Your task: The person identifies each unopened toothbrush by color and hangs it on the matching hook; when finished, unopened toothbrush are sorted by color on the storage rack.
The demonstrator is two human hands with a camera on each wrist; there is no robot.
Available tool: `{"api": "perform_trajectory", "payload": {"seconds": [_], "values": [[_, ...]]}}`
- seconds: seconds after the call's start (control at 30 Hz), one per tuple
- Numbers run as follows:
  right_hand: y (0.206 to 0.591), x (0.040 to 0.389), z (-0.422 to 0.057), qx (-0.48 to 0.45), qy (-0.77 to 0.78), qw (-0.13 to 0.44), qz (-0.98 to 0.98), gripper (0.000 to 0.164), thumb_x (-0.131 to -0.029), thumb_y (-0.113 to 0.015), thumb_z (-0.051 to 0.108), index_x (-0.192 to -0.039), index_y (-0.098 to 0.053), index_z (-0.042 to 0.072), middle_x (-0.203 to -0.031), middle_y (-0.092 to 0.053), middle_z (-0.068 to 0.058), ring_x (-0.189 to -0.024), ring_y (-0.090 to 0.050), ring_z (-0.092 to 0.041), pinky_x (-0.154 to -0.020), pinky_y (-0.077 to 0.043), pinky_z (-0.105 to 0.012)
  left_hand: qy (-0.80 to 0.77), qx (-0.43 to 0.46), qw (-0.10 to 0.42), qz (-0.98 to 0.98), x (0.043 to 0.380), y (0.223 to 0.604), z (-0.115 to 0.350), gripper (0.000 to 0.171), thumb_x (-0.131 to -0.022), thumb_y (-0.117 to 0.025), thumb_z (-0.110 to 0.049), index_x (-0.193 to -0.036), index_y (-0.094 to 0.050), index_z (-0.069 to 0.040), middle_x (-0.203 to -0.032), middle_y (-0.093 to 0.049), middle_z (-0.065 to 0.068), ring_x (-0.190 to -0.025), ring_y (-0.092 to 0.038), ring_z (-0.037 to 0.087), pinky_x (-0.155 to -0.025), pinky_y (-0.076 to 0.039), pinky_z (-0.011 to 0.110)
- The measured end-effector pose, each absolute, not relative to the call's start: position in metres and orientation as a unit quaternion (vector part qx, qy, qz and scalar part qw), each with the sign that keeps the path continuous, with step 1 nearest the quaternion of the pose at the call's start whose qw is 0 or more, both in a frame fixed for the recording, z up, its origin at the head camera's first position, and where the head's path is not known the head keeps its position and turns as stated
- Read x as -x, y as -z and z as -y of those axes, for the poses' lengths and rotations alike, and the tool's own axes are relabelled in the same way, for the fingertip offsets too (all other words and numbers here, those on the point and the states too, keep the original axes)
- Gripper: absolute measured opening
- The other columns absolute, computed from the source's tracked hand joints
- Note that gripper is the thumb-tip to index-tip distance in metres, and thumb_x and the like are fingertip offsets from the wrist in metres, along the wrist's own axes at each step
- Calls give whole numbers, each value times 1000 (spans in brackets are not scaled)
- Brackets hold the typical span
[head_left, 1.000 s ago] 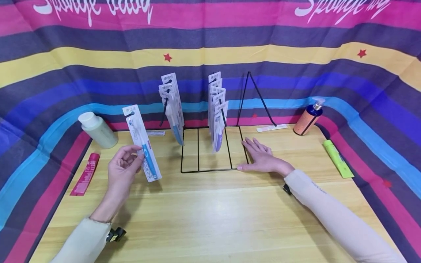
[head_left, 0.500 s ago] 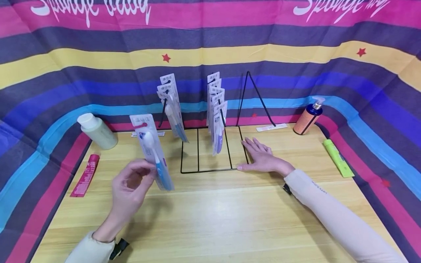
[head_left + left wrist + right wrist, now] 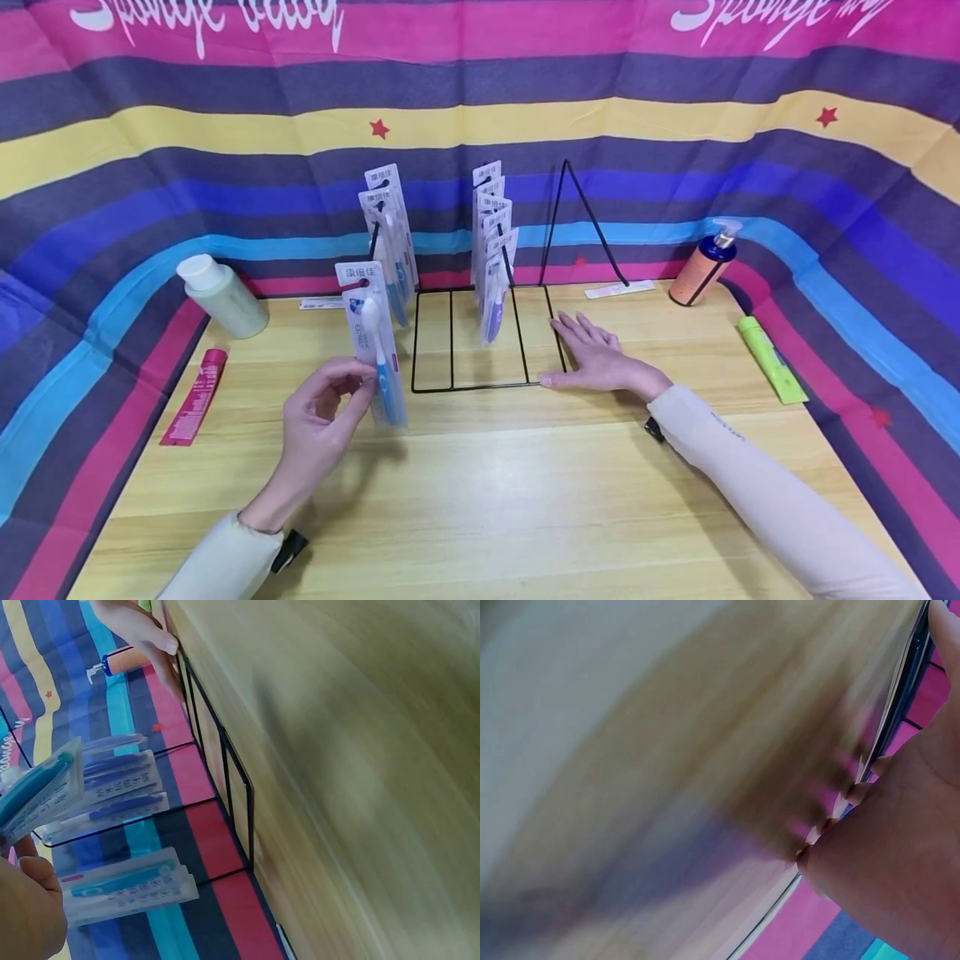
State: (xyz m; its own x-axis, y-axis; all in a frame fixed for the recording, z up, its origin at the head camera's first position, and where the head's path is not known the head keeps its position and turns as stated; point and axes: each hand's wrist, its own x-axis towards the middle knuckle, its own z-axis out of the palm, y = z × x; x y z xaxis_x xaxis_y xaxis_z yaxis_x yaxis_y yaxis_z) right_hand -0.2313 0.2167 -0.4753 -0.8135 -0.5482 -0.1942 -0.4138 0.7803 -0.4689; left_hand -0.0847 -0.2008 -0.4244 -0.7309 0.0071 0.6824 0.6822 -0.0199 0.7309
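Note:
Between thumb and fingers my left hand (image 3: 322,425) pinches the edge of a packaged blue toothbrush (image 3: 377,350), held nearly upright above the table. The slotted top of its card is just in front of the left hook of a black wire rack (image 3: 487,388). Several packaged toothbrushes (image 3: 386,187) hang on that left hook, and several more packs (image 3: 495,275), the front one purple, hang on the middle hook. My right hand (image 3: 596,358) lies with fingers spread on the right side of the rack's base. In the left wrist view the held toothbrush (image 3: 41,784) shows at the left edge.
A pale green bottle (image 3: 225,300) and a pink tube (image 3: 195,400) are at the left. A pump bottle (image 3: 701,271) and a lime tube (image 3: 771,362) are at the right. Flat packs (image 3: 619,290) lie at the back, before a striped cloth (image 3: 420,83).
My left hand has carried the packaged toothbrush rightward, closer to the rack's left hook, and turned its front toward the head camera. The right hand has stayed on the rack.

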Motion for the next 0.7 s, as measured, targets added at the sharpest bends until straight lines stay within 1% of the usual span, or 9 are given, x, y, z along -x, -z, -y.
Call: {"api": "perform_trajectory", "payload": {"seconds": [0.13, 0.2, 0.27, 0.4, 0.43, 0.57, 0.7], "values": [[475, 231, -218, 257, 205, 162, -930, 117, -97, -70, 70, -177, -8, 10, -182, 3, -14, -165, 10, -41, -122, 1, -76, 648, 252, 263, 669, 97, 430, 200, 30, -89, -62, 31, -115, -66, 18, -114, -73, 14, -95, -64, 18, -81, -53, 22], [476, 231, -219, 257, 204, 162, -930, 117, -97, -70, 70, -177, -8, 10, -182, 3, -15, -165, 10, -41, -122, 1, -76, 638, 247, 271, 678, 106, 431, 199, 30, -89, -64, 29, -116, -67, 17, -114, -71, 15, -97, -60, 21, -81, -50, 22], [477, 231, -219, 257, 205, 163, -930, 117, -97, -69, 71, -177, -8, 10, -182, 3, -15, -165, 10, -42, -122, 1, -77, 627, 238, 276, 688, 115, 432, 198, 29, -89, -66, 25, -117, -67, 16, -114, -70, 13, -100, -56, 24, -82, -47, 23], [476, 230, -220, 255, 203, 163, -931, 117, -97, -69, 71, -177, -7, 11, -183, 3, -13, -165, 10, -40, -122, 0, -76, 623, 219, 268, 701, 133, 434, 198, 31, -91, -69, 17, -122, -67, 13, -117, -68, 5, -104, -48, 29, -85, -41, 25], [476, 230, -220, 255, 203, 163, -931, 118, -97, -70, 71, -177, -7, 11, -183, 3, -13, -165, 10, -40, -122, 0, -76, 625, 217, 265, 702, 138, 434, 198, 31, -92, -69, 16, -123, -67, 13, -118, -68, 3, -105, -47, 30, -85, -40, 26], [476, 231, -218, 253, 205, 161, -932, 119, -96, -71, 71, -177, -8, 11, -183, 2, -13, -165, 9, -40, -122, -1, -76, 628, 219, 260, 700, 154, 435, 199, 32, -95, -66, 11, -127, -68, 9, -122, -70, 5, -107, -46, 32, -86, -38, 28], [475, 231, -216, 254, 208, 161, -931, 119, -96, -71, 71, -177, -8, 11, -183, 2, -13, -166, 9, -40, -123, -1, -75, 637, 229, 266, 686, 164, 435, 203, 32, -95, -63, 9, -126, -72, 5, -121, -70, 8, -108, -49, 27, -84, -38, 28]]}}
